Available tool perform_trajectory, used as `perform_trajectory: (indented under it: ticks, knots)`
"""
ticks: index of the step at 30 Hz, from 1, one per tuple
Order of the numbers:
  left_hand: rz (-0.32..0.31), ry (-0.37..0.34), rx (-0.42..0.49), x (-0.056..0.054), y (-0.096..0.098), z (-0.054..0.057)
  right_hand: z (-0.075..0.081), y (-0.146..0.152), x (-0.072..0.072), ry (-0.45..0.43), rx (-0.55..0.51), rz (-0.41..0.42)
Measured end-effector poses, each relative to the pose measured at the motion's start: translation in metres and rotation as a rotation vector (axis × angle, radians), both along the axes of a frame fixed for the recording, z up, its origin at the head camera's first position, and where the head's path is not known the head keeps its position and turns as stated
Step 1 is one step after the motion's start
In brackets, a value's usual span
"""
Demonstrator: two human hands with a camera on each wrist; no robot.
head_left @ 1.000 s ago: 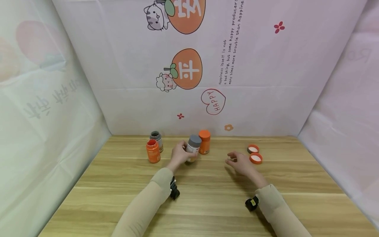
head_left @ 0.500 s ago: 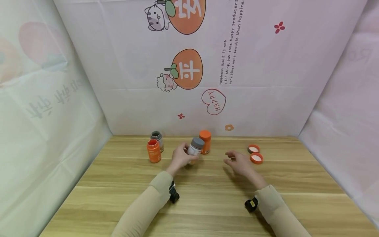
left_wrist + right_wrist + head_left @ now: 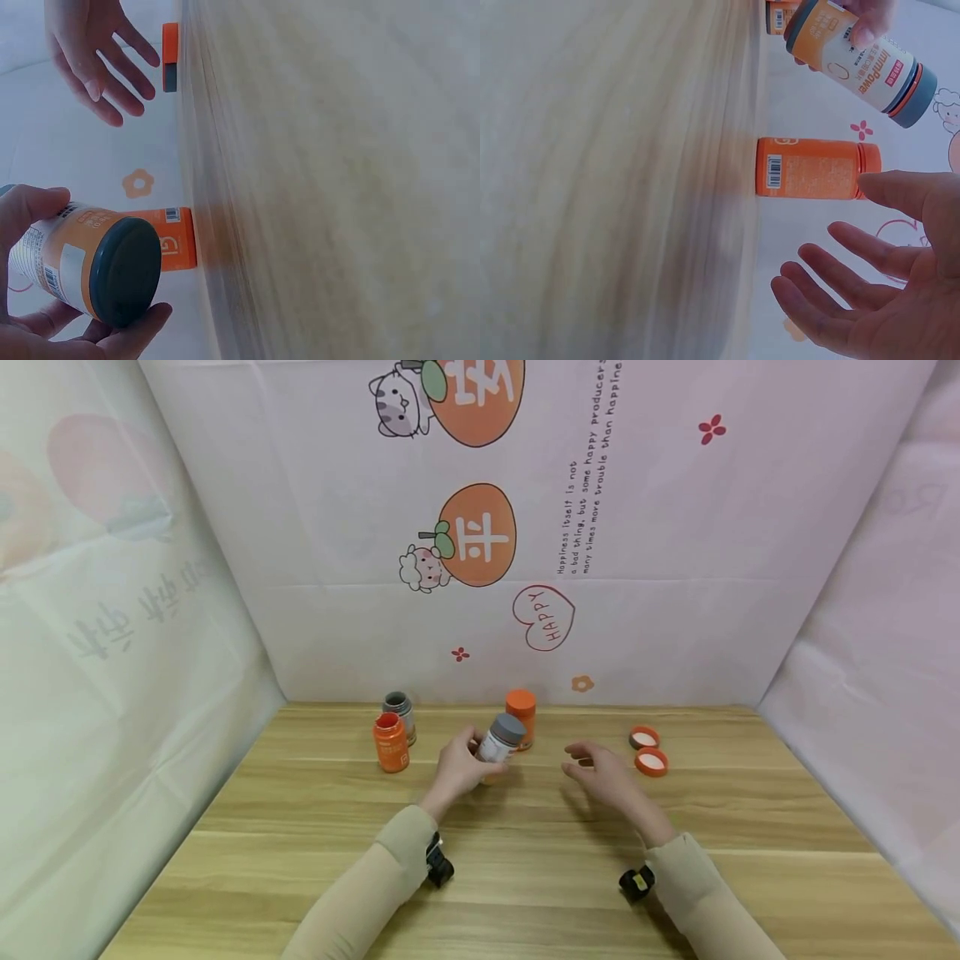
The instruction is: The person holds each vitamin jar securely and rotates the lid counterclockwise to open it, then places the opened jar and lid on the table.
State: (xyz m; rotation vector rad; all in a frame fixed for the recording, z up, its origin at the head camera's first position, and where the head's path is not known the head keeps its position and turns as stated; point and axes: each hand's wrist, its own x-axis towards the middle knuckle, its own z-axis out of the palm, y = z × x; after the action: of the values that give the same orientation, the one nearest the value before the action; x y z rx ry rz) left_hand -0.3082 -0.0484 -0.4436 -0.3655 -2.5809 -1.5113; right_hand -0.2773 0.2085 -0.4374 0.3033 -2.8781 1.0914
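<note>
My left hand grips a white and orange supplement bottle with a grey cap. The bottle tilts to the right, and its dark base shows raised off the table in the left wrist view. To the right of it, my right hand hovers over the table with relaxed, spread fingers and nothing in them. Behind the held bottle, an orange bottle with its orange cap on stands upright. Two caps lie with their white insides up, beyond my right hand.
An uncapped orange bottle and an uncapped grey-necked bottle stand together at the back left. A printed white cloth hangs behind the wooden table, with more cloth at both sides.
The grey-capped bottle has come slightly nearer and to the right in my left hand, and tilts further to the right. My right hand has shifted a little to the left.
</note>
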Motion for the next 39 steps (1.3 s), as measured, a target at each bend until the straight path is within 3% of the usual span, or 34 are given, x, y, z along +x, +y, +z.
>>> perform_trajectory:
  ticks: [26,39]
  knots:
    - [-0.082,-0.015,0.021,0.029,0.0,0.004,0.02,-0.019,0.021,0.079,-0.057,0.05]
    - [-0.125,-0.014,0.012,0.04,0.0,0.003,0.03,-0.03,0.029,0.109,-0.078,0.025]
